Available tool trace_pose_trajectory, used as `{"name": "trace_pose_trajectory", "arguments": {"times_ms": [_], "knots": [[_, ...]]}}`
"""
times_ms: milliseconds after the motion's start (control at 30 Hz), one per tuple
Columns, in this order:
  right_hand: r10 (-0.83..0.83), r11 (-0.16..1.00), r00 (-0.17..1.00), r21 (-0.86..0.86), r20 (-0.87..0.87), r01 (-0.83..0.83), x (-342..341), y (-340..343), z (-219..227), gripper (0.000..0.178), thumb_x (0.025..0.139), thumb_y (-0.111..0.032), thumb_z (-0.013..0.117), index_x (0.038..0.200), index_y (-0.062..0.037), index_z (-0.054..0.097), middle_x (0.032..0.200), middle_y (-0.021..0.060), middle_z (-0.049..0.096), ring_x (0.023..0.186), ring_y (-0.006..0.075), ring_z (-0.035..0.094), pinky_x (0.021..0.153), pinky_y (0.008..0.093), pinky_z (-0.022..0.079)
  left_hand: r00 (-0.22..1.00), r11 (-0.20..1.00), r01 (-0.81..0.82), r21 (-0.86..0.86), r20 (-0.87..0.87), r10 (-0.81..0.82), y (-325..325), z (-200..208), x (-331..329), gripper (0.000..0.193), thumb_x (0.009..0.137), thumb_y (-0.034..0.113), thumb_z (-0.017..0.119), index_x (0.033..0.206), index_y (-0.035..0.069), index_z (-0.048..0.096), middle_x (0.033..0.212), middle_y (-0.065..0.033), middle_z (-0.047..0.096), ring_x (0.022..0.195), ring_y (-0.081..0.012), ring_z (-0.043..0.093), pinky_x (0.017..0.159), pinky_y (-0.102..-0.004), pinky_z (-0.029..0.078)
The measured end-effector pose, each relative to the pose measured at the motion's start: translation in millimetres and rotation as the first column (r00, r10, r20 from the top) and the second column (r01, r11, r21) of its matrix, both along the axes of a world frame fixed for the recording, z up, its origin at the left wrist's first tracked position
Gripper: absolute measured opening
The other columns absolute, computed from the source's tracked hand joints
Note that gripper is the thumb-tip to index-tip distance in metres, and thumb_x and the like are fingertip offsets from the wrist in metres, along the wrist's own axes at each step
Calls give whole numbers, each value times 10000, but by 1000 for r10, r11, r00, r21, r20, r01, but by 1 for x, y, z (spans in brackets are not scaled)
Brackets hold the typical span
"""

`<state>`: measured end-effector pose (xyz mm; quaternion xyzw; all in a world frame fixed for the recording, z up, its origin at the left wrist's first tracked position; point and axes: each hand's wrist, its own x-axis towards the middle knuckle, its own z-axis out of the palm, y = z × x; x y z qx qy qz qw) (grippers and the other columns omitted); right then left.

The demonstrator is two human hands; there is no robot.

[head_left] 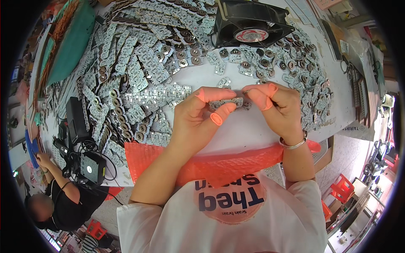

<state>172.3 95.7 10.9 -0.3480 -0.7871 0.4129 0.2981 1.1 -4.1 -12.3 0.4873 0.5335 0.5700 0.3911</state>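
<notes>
**Small board pinched in the left fingertips, right fingers close by**

From my distant seat I find the small circuit board (231,102) above the white table (236,133), gripped between thumb and forefinger of the left hand (192,116). Those two fingers stand only the board's width apart. The right hand (284,105) hovers just beside the board's right end, thumb and forefinger drawn together; I cannot tell whether they hold anything. Both hands wear orange finger covers (263,101), wrists angled inward, and a bracelet (294,143) circles the right wrist.

Beyond, assembled boards (143,71) are heaped left, and more pieces (306,80) lie scattered right. The black fan (228,21) carries a round red-and-white label (252,35) on its hub. Nearer me, red bubble wrap (228,166) crosses the lap, over a white shirt (168,230) printed with dark lettering (upside down from up here). At lower left, a co-worker (76,196) reaches toward the table.
</notes>
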Motion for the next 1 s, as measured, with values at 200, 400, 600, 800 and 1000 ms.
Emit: {"name": "trace_pose_trajectory", "arguments": {"times_ms": [200,400,600,800,1000], "knots": [[49,994,996,-90,-73,-56,1,0,-2,107,829,-105,659,878,-23,707,667,19,622,571,55,514,514,207,384,932,994,20,-111,362,22,0,6,2,239,815,-19,670,1038,4,587,964,-96,643,739,-135,645,632,-249,541],[160,974,986,-155,-51,-166,0,0,-3,119,802,-102,686,885,-19,701,660,22,616,563,65,523,506,217,404,944,995,27,-92,330,5,-1,3,1,247,811,4,683,1032,-1,572,903,-97,632,729,-142,653,615,-244,552],[221,975,975,-32,-11,-221,-5,-4,6,156,844,-152,651,915,-14,653,695,50,626,591,127,566,541,251,439,903,997,32,-74,429,3,1,2,4,243,812,4,680,1027,-3,569,897,-103,636,726,-169,663,605,-259,554],[305,846,936,-402,-174,-351,7,1,7,179,926,-181,552,866,-20,601,610,-14,502,495,57,411,445,213,308,784,929,282,-238,616,-80,-3,13,-9,246,813,3,671,1023,-3,544,919,-127,632,720,-208,667,606,-287,555],[20,672,922,-677,-388,-299,3,-6,-2,198,957,-219,517,876,-41,548,613,-59,411,503,24,314,445,200,226,865,996,84,34,493,-90,-1,4,0,228,820,-31,647,1017,-5,534,965,-136,606,788,-189,646,670,-324,565]]}}
